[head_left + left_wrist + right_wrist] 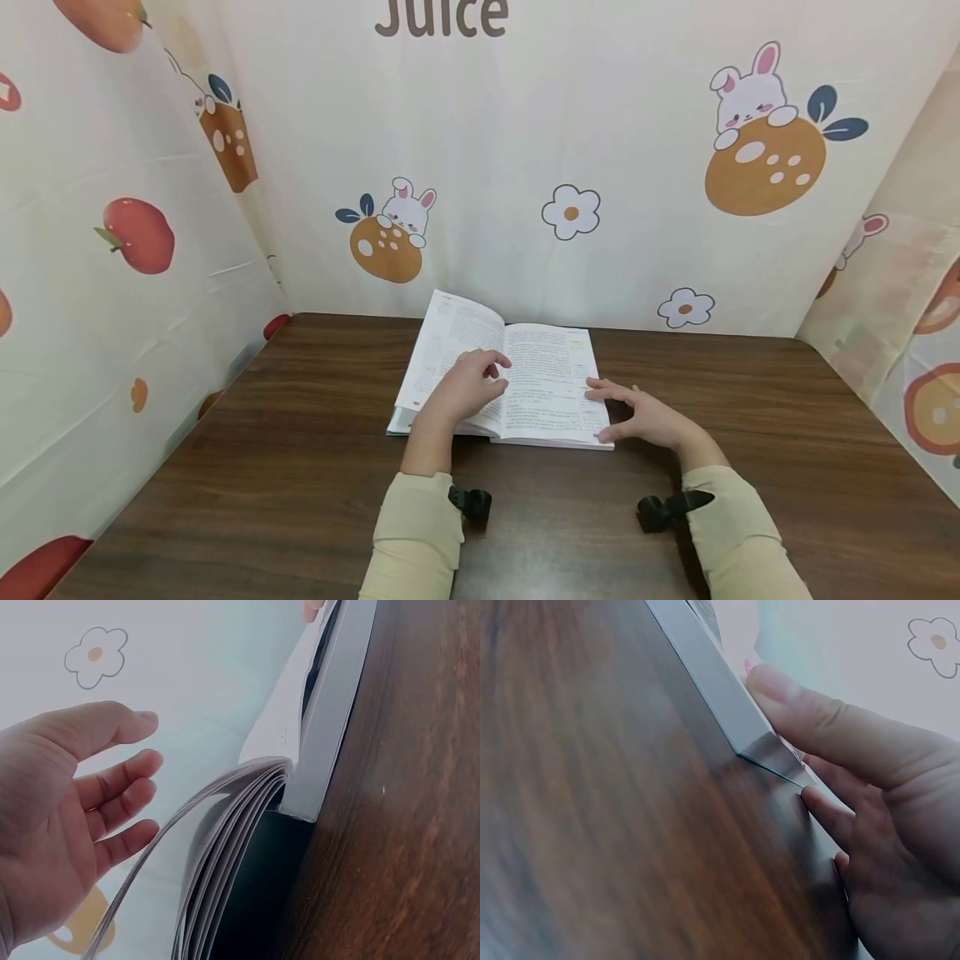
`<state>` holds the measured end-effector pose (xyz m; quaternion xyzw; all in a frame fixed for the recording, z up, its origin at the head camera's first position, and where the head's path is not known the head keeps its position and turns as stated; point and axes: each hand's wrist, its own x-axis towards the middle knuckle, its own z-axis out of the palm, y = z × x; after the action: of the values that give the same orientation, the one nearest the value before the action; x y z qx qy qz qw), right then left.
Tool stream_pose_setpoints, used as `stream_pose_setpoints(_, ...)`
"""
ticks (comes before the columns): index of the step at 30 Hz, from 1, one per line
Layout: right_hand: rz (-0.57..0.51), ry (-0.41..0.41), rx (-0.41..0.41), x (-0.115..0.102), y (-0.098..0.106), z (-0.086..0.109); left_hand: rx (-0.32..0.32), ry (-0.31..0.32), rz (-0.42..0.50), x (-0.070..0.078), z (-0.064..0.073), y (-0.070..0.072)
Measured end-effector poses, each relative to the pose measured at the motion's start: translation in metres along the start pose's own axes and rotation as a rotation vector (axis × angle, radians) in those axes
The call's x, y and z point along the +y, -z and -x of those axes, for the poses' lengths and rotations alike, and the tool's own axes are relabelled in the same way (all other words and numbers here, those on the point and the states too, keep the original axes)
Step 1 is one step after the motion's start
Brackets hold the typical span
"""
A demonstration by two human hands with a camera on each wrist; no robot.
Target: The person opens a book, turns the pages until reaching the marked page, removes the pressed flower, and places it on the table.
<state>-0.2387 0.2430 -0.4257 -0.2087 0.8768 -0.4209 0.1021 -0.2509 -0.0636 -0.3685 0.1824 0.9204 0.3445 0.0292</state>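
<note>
An open book [551, 392] with printed pages lies on the table, its left-hand pages bowed upward. My left hand [467, 387] hovers over the left page near the middle fold, fingers loosely bent and holding nothing. In the left wrist view, the fingers of the left hand [75, 795] are beside several curved, fanned pages [225, 847]; whether the little finger touches the outermost one I cannot tell. On the other side, my right hand [648, 414] rests at the book's right edge. In the right wrist view, its thumb [780, 694] lies on the near corner of the page block [712, 682], other fingers beside the edge.
The brown wooden table [262, 483] extends around the book. Behind it hangs a pale printed curtain [487, 150], with more printed cloth at the left and right sides. A black wrist camera [472, 504] is strapped on the left sleeve, another camera [660, 512] on the right.
</note>
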Motion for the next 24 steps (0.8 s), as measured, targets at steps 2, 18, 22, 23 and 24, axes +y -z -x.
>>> stream_pose_setpoints(2,-0.005,0.003,0.008,0.000,-0.001,0.000,-0.005,0.005,0.005,-0.001,0.000,0.000)
stream_pose_setpoints(18,-0.047,-0.005,0.113,0.000,-0.007,-0.004,-0.054,-0.047,-0.040,0.008,-0.003,-0.012)
stream_pose_setpoints(22,-0.016,-0.006,0.144,0.000,-0.009,-0.005,-0.075,-0.091,-0.095,0.015,-0.006,-0.021)
stream_pose_setpoints(23,-0.020,-0.002,0.151,0.000,-0.009,-0.006,-0.082,-0.101,-0.106,0.016,-0.007,-0.024)
stream_pose_setpoints(24,-0.021,0.002,0.158,0.001,-0.009,-0.006,-0.093,-0.109,-0.113,0.017,-0.008,-0.027)
